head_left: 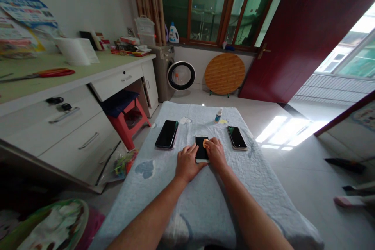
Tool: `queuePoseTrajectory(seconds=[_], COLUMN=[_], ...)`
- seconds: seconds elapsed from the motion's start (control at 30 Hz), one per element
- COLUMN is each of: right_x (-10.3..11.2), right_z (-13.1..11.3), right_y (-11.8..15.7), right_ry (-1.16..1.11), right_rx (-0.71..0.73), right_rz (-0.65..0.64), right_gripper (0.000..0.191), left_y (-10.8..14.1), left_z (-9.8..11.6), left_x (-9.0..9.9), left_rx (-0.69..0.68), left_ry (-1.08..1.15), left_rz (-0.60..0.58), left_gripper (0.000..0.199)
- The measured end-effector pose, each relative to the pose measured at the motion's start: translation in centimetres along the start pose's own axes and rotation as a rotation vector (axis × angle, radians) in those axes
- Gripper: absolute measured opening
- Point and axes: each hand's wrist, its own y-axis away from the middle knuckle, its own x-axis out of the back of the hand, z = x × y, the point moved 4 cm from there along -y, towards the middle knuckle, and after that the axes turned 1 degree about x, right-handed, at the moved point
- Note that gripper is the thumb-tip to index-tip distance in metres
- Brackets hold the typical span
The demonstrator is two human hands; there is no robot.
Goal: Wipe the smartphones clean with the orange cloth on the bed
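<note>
A white-framed phone (pixel 201 152) lies screen up on the cloth-covered table (pixel 211 199). My left hand (pixel 187 163) holds its left and lower edges, thumb along the bottom. Pinched in my right hand (pixel 216 152) is a small orange pad (pixel 205 143), which rests on the upper right of the screen. To the left lies a larger black phone (pixel 167 134), and a third dark phone (pixel 237 138) lies to the right. A small spray bottle (pixel 218 115) with a blue label stands near the far edge.
Along the left wall runs a counter (pixel 117 64) with scissors (pixel 55 72) and a paper roll (pixel 74 50). A red stool (pixel 131 119) stands beneath it. Behind the table are a washer with its round door (pixel 181 75) open and a round wooden board (pixel 225 73).
</note>
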Motion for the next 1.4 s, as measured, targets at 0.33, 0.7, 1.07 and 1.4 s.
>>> queuePoseTrajectory(seconds=[0.33,0.7,1.07,1.4], right_x=[-2.0,-2.7,-0.8,1.0], right_z=[-0.5,-1.0,2.0,0.2], right_y=[-5.8,-5.7,-3.5,2.4], right_ry=[0.128,0.100,0.051,-0.083], right_rx=[-0.040,0.032,-0.136,-0.075], right_rz=[-0.108,-0.176,-0.074,-0.061], right_gripper=[0.024,0.025,0.026,0.029], left_y=[-0.1,0.0,-0.1,-0.1], left_z=[0.2,0.3,0.1,-0.2], left_x=[0.2,0.4,0.1,-0.3], left_rx=[0.011,0.011,0.009,0.015], left_ry=[0.015,0.015,0.007,-0.028], left_rz=[0.006,0.003,-0.005,-0.030], left_gripper=[0.065,0.067,0.066,0.070])
